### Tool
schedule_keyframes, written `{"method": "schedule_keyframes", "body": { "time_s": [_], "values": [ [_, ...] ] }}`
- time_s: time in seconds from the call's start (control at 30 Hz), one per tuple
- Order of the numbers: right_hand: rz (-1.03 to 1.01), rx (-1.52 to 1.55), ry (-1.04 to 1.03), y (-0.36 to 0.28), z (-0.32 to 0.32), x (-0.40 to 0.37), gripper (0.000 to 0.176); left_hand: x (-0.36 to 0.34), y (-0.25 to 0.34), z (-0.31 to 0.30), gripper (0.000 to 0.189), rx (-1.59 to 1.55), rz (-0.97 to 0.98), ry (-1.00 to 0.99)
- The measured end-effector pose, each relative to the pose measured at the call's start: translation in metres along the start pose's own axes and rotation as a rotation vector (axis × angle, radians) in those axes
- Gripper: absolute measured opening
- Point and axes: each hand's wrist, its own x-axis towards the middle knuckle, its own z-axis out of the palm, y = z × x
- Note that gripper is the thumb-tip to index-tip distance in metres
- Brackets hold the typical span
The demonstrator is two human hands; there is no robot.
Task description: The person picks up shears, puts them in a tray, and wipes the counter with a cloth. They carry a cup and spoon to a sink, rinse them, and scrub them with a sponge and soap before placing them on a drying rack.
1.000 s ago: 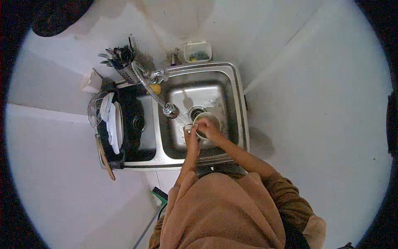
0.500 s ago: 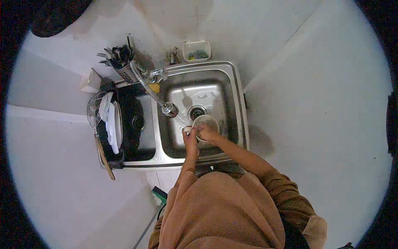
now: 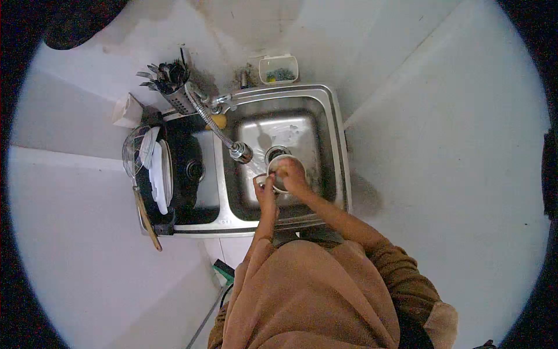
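Observation:
A white mug [image 3: 294, 163] is held over the right basin, tilted so that its opening faces up toward me. My left hand [image 3: 267, 195] grips it by the handle [image 3: 260, 180] on its left side. Inside the mug's mouth are the bunched fingers of my right hand [image 3: 294, 174], and whatever they hold is hidden. Just beyond the mug lies the drain [image 3: 277, 153]. To the left, the flexible tap's spout [image 3: 240, 153] hangs over the same basin [image 3: 302, 120], whose floor looks wet.
Left basin [image 3: 203, 174] holds a rack with white plates [image 3: 157, 177]. A wire strainer [image 3: 137, 174] with a wooden handle leans there. A cutlery holder [image 3: 180, 100] and yellow sponge [image 3: 217, 121] are near the tap. A white container [image 3: 278, 69] sits behind the sink.
My right hand has moved slightly up and deeper within the mug. The mug has shifted a little away from me, while my left hand keeps its grip.

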Motion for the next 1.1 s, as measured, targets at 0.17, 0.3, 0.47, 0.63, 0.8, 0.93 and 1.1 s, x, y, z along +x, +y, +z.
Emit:
{"method": "schedule_keyframes", "body": {
  "time_s": [0.17, 0.3, 0.47, 0.63, 0.8, 0.93, 1.1],
  "values": [
    [0.456, 0.224, -0.712, -0.013, -0.023, -0.012, 0.030, 0.014, -0.006, -0.012, 0.030, 0.300, 0.146, -0.005],
    [-0.121, -0.474, -1.020, 0.003, -0.047, -0.002, 0.031, 0.007, 0.003, -0.010, 0.027, 0.200, 0.124, 0.006],
    [0.189, -0.310, -0.785, -0.012, -0.030, -0.006, 0.030, 0.011, -0.009, -0.012, 0.028, 0.149, 0.096, -0.024],
    [0.453, -0.112, -0.802, 0.057, 0.049, -0.043, 0.028, 0.009, -0.016, -0.015, 0.027, 0.150, 0.085, 0.003],
    [0.055, 0.084, -0.630, 0.041, 0.031, -0.033, 0.025, 0.001, -0.006, -0.010, 0.026, 0.141, 0.061, -0.014],
    [0.264, -0.025, -0.563, -0.027, -0.018, -0.005, 0.024, 0.007, -0.006, -0.014, 0.025, 0.205, 0.086, -0.022],
    [0.219, -0.530, -0.602, 0.001, -0.025, -0.006, 0.020, 0.007, 0.002, -0.009, 0.027, 0.197, 0.010, 0.034]
  ]
}}
